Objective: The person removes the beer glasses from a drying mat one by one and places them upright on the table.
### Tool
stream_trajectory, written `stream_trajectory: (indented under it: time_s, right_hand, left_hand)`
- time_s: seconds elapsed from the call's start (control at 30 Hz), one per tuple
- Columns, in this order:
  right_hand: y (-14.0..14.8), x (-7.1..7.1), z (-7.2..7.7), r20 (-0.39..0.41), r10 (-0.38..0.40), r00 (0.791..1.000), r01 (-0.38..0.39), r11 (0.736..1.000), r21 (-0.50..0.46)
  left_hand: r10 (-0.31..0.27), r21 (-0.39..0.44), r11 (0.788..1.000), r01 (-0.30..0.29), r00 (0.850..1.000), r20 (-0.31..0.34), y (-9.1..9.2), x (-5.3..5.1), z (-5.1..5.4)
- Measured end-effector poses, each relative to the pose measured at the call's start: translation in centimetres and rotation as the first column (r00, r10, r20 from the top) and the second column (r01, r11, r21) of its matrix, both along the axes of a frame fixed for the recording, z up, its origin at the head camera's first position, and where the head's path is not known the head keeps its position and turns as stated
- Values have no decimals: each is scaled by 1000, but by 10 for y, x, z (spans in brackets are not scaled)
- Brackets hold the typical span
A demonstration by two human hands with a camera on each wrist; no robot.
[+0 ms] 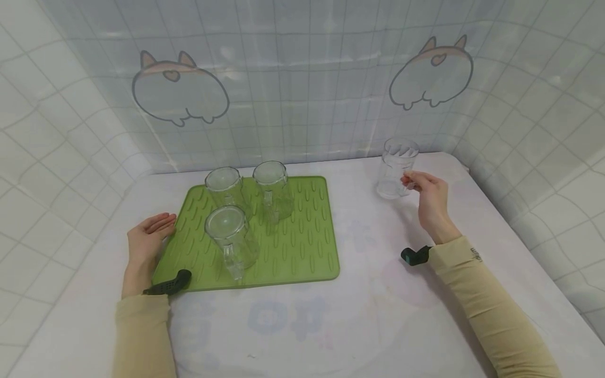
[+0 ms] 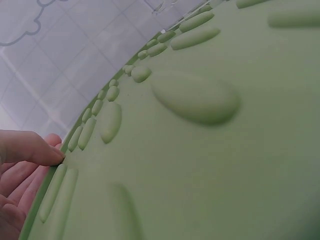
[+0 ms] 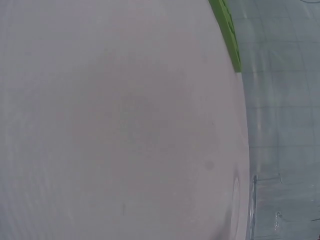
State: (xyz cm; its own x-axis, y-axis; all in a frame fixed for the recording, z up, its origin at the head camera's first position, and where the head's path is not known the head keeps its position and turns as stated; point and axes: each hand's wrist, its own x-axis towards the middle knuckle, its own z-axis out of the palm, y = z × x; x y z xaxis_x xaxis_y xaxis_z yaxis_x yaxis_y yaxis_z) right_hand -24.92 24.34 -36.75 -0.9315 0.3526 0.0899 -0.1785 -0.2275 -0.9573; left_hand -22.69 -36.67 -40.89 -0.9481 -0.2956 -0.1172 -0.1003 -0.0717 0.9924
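At the back right, my right hand [image 1: 431, 202] pinches the side of a clear glass mug [image 1: 391, 176] near its handle, which the fingers mostly hide. That mug stands upright on the table. In the right wrist view only part of the glass mug [image 3: 265, 210] shows, at the lower right corner. My left hand [image 1: 147, 239] lies by the left edge of a green drying mat [image 1: 302, 252]. In the left wrist view, the left thumb [image 2: 47, 155] touches the mat's edge and the fingers lie outside it.
Three glass mugs stand on the mat, seemingly upside down: a front one [image 1: 231, 231], a back left one [image 1: 224, 184] and a back right one [image 1: 274, 189]. A tiled-pattern sheet [image 1: 307, 79] closes off the back and sides of the white table [image 1: 359, 315].
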Motion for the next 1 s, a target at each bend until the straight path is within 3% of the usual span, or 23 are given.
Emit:
stream_trajectory:
  time_s: [0.37, 0.6, 1.0]
  right_hand:
    - [8, -3, -3, 24, -78, 997, 79, 996, -45]
    - [14, -5, -4, 56, -150, 987, 154, 985, -77]
    - [25, -10, -8, 77, -267, 961, 274, 956, -104]
  left_hand:
    - [6, -50, 999, -5, 1000, 20, -7, -5, -12]
    - [-3, -42, 999, 4, 1000, 21, -2, -1, -5]
    - [4, -45, 999, -3, 1000, 29, -3, -1, -5]
